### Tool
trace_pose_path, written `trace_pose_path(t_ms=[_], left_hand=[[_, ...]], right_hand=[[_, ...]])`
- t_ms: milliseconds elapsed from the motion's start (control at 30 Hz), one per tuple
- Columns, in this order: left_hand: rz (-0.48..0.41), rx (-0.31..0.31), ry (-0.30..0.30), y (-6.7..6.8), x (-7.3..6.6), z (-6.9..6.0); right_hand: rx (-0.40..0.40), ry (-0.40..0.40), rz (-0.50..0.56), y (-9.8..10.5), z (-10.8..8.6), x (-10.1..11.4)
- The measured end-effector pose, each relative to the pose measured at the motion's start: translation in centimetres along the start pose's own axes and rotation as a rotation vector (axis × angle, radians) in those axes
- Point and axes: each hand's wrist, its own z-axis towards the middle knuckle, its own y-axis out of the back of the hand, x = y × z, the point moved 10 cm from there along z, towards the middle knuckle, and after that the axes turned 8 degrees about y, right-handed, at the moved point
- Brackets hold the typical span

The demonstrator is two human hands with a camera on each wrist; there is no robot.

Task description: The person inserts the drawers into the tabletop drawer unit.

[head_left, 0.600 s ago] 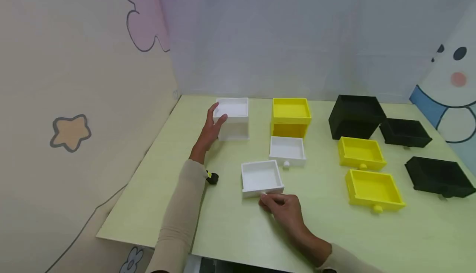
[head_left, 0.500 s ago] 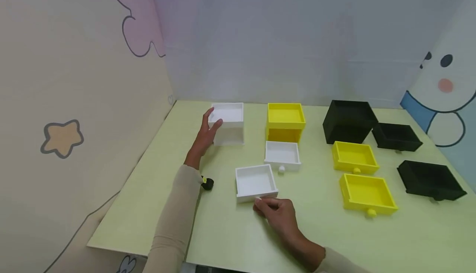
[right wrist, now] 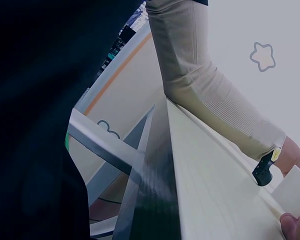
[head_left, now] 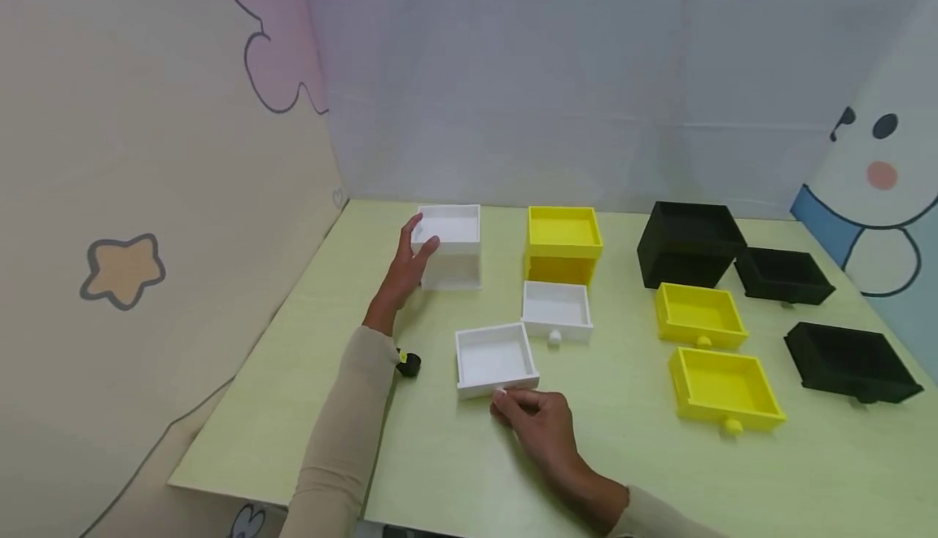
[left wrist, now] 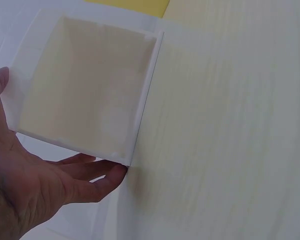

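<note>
A pale table (head_left: 293,408) is seen from above, with small boxes and drawers spread across it. Left of centre in the head view, a white box (head_left: 453,269) is gripped at its left side by the left hand (head_left: 401,277); the thumb is set near the front top edge, and the hand is only partly closed because the box is held between thumb and fingers. In the left wrist view, the hollow front of the box is shown.

At the lower centre, a white drawer (head_left: 494,355) is held by the right hand (head_left: 542,428), its front knob pinched between thumb and curled fingers. The drawer is turned slightly askew; whether it is lifted off the table cannot be told.

Just up and right of it, a second white drawer (head_left: 555,303) is placed in front of a yellow box (head_left: 563,230). Right of centre, a black box (head_left: 689,237) is seen, with one yellow drawer (head_left: 699,310) near its front and another yellow drawer (head_left: 728,383) below that. Toward the right edge, an upper black drawer (head_left: 782,271) and a lower black drawer (head_left: 850,359) are set out.
</note>
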Motion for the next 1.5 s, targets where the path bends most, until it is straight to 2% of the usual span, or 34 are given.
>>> trace_pose_path(t_ms=[133, 367, 700, 967, 1033, 1267, 1500], left_hand=[[0.005, 0.013, 0.003, -0.2, -0.4, 0.1], [0.009, 0.026, -0.002, -0.5, -0.4, 0.2], [0.013, 0.026, 0.003, -0.5, -0.5, 0.4], [0.015, 0.034, -0.008, -0.7, -0.7, 0.4], [-0.001, 0.044, -0.007, -0.6, -0.7, 0.4], [-0.148, 0.135, 0.041, -0.7, 0.1, 0.3], [-0.137, 0.132, 0.048, -0.4, 0.1, 0.1]], right_hand=[[-0.015, -0.004, 0.004, -0.1, 0.1, 0.1], [-0.024, -0.009, -0.001, -0.3, 0.4, -0.1], [-0.030, -0.020, -0.054, -0.5, 1.0, -0.5], [-0.031, 0.007, -0.099, -0.8, 1.3, -0.2], [-0.033, 0.009, -0.103, -0.9, 1.4, -0.1], [-0.038, 0.045, -0.099, -1.3, 1.7, 0.3], [-0.038, 0.067, -0.105, -1.5, 1.9, 0.5]])
